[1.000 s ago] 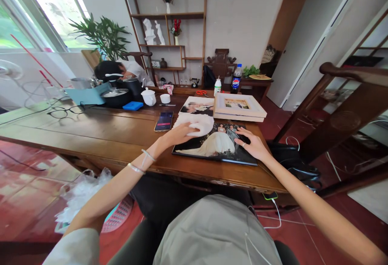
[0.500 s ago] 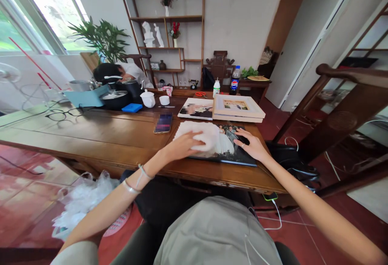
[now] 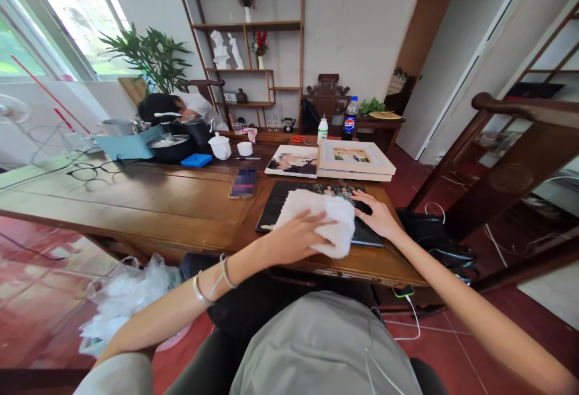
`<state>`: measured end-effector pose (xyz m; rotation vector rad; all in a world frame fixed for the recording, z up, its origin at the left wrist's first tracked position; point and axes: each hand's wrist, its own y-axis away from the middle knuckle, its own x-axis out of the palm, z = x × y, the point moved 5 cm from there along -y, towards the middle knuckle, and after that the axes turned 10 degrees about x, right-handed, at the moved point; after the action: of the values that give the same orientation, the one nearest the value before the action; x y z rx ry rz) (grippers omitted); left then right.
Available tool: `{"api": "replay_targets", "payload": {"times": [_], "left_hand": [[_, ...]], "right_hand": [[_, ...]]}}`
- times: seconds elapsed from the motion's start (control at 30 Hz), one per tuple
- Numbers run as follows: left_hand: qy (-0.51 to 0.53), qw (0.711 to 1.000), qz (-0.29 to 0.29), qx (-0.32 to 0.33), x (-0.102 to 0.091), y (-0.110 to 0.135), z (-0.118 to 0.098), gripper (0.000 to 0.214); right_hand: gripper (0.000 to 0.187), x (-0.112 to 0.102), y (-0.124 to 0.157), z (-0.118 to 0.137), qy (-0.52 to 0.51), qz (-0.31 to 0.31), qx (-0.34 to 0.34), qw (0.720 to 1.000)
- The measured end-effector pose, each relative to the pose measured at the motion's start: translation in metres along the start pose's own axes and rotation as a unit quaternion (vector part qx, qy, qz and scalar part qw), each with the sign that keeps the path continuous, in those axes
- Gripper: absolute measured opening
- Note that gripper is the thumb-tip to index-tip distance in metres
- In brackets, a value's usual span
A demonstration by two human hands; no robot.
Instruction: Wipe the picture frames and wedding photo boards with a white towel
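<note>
A dark wedding photo panel [image 3: 277, 197] with a glossy picture lies on the wooden table in front of me. Spread over its middle and front edge is a fluffy white cloth [image 3: 340, 214]. My left hand [image 3: 301, 238] rests flat on this cloth, fingers apart, pressing it against the panel. At the panel's right side my right hand [image 3: 376, 215] lies with its fingers stretched out, touching the picture near the edge. The cloth hides much of the printed couple.
Behind the panel lie a photo print [image 3: 294, 163] and stacked pale frames [image 3: 357, 169]. A phone [image 3: 243, 183] is to the left, with a white teapot [image 3: 221, 146], glasses [image 3: 90, 170] and a blue box [image 3: 197, 160] beyond. A person rests across the table.
My left hand has slid right and toward me with the white cloth, uncovering the panel's left part. My right hand has stayed almost in place.
</note>
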<state>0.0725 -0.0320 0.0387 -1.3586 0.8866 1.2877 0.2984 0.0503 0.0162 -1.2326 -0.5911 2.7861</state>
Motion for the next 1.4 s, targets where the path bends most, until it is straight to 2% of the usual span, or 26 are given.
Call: {"api": "replay_targets", "payload": {"times": [0.07, 0.13, 0.27, 0.37, 0.47, 0.57, 0.63, 0.8, 0.9, 1.0, 1.17, 1.23, 1.3, 1.4], "left_hand": [[0.005, 1.0, -0.014, 0.015, -0.001, -0.001, -0.014, 0.031], [0.011, 1.0, -0.01, 0.002, 0.0, -0.003, -0.009, 0.03], [0.008, 0.998, 0.019, -0.054, 0.004, -0.017, 0.038, 0.03], [-0.013, 0.994, 0.017, -0.108, 0.004, -0.031, 0.078, 0.033], [-0.033, 0.989, 0.024, -0.144, 0.007, -0.044, 0.096, 0.035], [-0.054, 0.988, 0.029, -0.142, 0.01, -0.052, 0.083, 0.036], [-0.058, 0.991, 0.026, -0.12, 0.011, -0.054, 0.057, 0.037], [-0.057, 0.997, 0.006, -0.058, 0.009, -0.047, -0.022, 0.032], [-0.058, 0.997, -0.001, -0.043, 0.007, -0.041, -0.041, 0.03], [-0.059, 0.997, 0.002, -0.059, 0.007, -0.043, -0.027, 0.031], [-0.064, 0.99, 0.011, -0.123, 0.008, -0.061, 0.033, 0.037], [-0.067, 0.987, 0.018, -0.147, 0.01, -0.069, 0.05, 0.038], [-0.07, 0.984, 0.026, -0.161, 0.011, -0.074, 0.055, 0.038], [-0.073, 0.985, 0.024, -0.152, 0.011, -0.074, 0.035, 0.037]], "right_hand": [[0.036, 0.0, 0.0, 0.001, -0.002, 0.01, -0.008, 1.0], [0.038, 0.0, 0.0, 0.001, -0.001, 0.014, -0.012, 1.0], [0.036, 0.001, -0.001, -0.001, 0.009, 0.002, 0.001, 1.0], [0.037, 0.002, -0.001, -0.003, 0.009, -0.006, 0.005, 1.0], [0.034, 0.002, -0.002, -0.005, 0.0, -0.009, -0.005, 1.0], [0.033, 0.002, -0.003, -0.008, -0.008, -0.016, -0.008, 1.0], [0.033, 0.002, -0.004, -0.011, -0.011, -0.021, -0.006, 1.0], [0.036, 0.002, -0.004, -0.015, -0.042, -0.006, -0.013, 0.999], [0.037, 0.001, -0.004, -0.016, -0.058, -0.008, -0.018, 0.998], [0.04, 0.003, -0.005, -0.019, -0.053, -0.011, -0.008, 0.998], [0.041, 0.006, -0.006, -0.021, -0.029, -0.025, -0.019, 0.999], [0.041, 0.007, -0.006, -0.021, -0.021, -0.031, -0.022, 0.999], [0.042, 0.007, -0.006, -0.021, -0.016, -0.031, -0.025, 0.999], [0.042, 0.006, -0.005, -0.019, -0.022, -0.025, -0.028, 0.999]]}}
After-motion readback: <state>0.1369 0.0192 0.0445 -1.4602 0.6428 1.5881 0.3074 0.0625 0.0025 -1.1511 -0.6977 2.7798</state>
